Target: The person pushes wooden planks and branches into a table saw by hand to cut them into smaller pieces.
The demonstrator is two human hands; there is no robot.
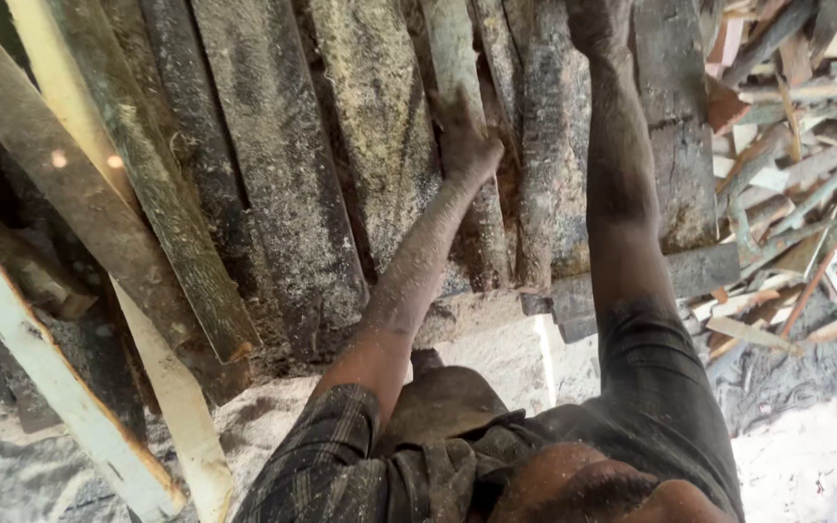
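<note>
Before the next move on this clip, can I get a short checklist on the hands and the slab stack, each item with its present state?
1. Left hand on a narrow slab: ok, fingers wrapped on it.
2. Right hand grip: cannot tell, cut off at the top edge.
3. Stack of bark slabs settled: cannot tell, they lean and overlap.
4. Surfaces clean: not ok, sawdust covers slabs and arms.
5. Ground at the right: not ok, loose offcuts piled there.

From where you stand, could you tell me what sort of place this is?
Most likely an outdoor sawmill or timber yard. Rough slabs of sawn wood lean in a row, dusted with sawdust; a heap of offcut strips lies to the right, and sawdust covers the ground. The left hand grips one slab.
</note>
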